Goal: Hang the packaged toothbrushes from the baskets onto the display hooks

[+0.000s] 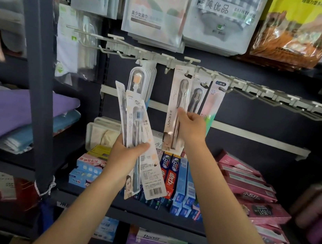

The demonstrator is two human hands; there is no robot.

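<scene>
My left hand (126,155) grips a fanned bundle of packaged toothbrushes (134,130), tilted up to the left. My right hand (191,126) pinches the middle of a long white toothbrush pack (177,103) whose top sits at a display hook (187,72) on the white hook rail (164,57). Beside it hang a grey-brush pack (197,94) and a pink-green pack (215,100). Left of them hangs a stack of packs with an orange brush head (139,80). No basket is in view.
Empty hooks (271,99) run along the rail to the right, and more stick out at the left (108,50). Toothpaste boxes (173,176) and pink boxes (250,186) fill the shelf below. Towel bags (156,8) hang above. A dark upright post (37,77) stands at the left.
</scene>
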